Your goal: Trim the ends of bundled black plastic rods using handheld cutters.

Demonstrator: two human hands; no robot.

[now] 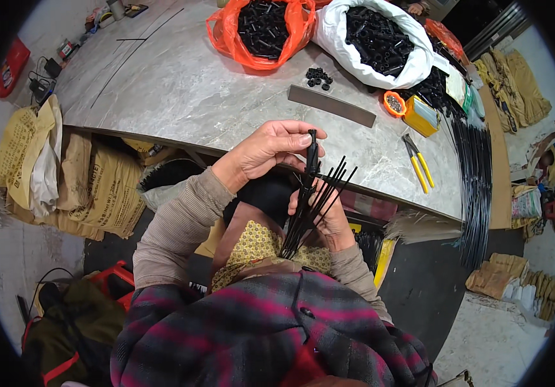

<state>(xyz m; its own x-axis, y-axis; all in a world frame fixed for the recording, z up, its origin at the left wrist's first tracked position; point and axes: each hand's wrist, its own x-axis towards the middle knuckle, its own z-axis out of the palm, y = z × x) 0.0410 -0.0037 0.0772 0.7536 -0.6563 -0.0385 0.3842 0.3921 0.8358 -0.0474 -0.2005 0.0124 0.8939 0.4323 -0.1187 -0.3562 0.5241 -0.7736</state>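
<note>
Rods (298, 222), thin and black, sit in a loose, fanned-out bundle in the right hand (330, 219) in the head view, its fingers curled around them in front of the body, with the lower ends pointing down over the patterned yellow cloth (255, 248) on the lap. The left hand (270, 149) pinches the upper part of a short black tube (312, 155) between thumb and fingers, holding it roughly upright just above the bundle, near the front edge of the grey marbled tabletop (193, 84); whether a rod enters its lower end cannot be told. Beyond the hands, a flat dark strip (332, 106) lies aslant on the table, with a small heap of black caps (318, 79) just behind it. Farther back stand a red bag (226, 45) and, to its right, a white sack (332, 29), both open and full of short black pieces. Right of the strip, an orange dish (386, 101) of small bits stands beside a yellow tin (421, 116), and pliers (418, 164) with yellow handles lie nearer the front. Long black strands (474, 187) hang over the table's right end.
</note>
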